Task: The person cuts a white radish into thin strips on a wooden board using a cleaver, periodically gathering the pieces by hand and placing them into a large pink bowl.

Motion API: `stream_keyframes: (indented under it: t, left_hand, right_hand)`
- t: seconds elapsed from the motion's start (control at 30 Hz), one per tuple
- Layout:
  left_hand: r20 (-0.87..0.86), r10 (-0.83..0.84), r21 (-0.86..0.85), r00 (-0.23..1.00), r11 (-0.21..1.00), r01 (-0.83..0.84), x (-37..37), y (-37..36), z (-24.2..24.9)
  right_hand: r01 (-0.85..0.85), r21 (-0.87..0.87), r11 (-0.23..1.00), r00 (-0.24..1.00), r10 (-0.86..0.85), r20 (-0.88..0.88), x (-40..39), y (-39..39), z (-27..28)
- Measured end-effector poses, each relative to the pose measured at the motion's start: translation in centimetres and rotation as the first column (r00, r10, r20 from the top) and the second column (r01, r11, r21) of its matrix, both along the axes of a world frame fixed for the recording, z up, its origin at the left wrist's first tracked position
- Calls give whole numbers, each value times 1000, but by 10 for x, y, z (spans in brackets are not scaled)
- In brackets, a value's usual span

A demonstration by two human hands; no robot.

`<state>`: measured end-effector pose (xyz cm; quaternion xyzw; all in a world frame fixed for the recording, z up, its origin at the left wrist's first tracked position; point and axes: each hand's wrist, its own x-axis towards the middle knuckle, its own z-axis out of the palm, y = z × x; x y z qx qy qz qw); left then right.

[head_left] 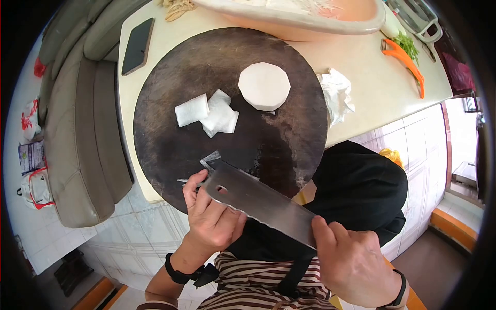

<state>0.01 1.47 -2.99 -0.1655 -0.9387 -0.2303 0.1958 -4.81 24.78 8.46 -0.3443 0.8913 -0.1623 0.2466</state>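
My right hand (354,258) is wrapped round the handle end of a wide cleaver (263,204), whose blade slants across the near edge of the round dark chopping board (165,150). My left hand (214,219) is closed, its curled fingers against the blade near the far end; whatever they may hold is hidden behind the steel. Thin pale slivers (209,157) poke out beyond the blade. Further up the board lie several flat white slices (219,116), partly overlapping. A thick white radish chunk (264,86) with trimmed, many-sided edges sits to their right.
A large basin (289,26) with white shreds stands at the table's far side. A phone (138,46) lies left of the board. On the right are crumpled white paper (336,95), an orange peeler (405,62) and green herbs (407,46). A grey sofa (82,139) stands at left.
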Motion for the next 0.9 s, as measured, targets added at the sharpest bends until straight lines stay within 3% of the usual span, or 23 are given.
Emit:
stream_keyframes:
  t: [0.43, 0.67, 0.83, 0.9]
  left_hand:
    - [0, 44, -5, 999, 999, -44, -3, 5, 4]
    - [-7, 25, -14, 1000, 1000, -25, -2, 3, 3]
    - [-9, 45, -28, 999, 999, -45, 1, 4, 5]
    - [42, 38, -20, 998, 999, -37, 3, 2, 5]
  right_hand:
    - [139, -65, 988, 985, -132, 109, 7, 12, 6]
    - [104, -9, 995, 989, -103, 103, 5, 7, 6]
    - [82, 20, 996, 997, -82, -7, 7, -18, -4]
    - [104, 43, 994, 993, -107, 50, 4, -17, 0]
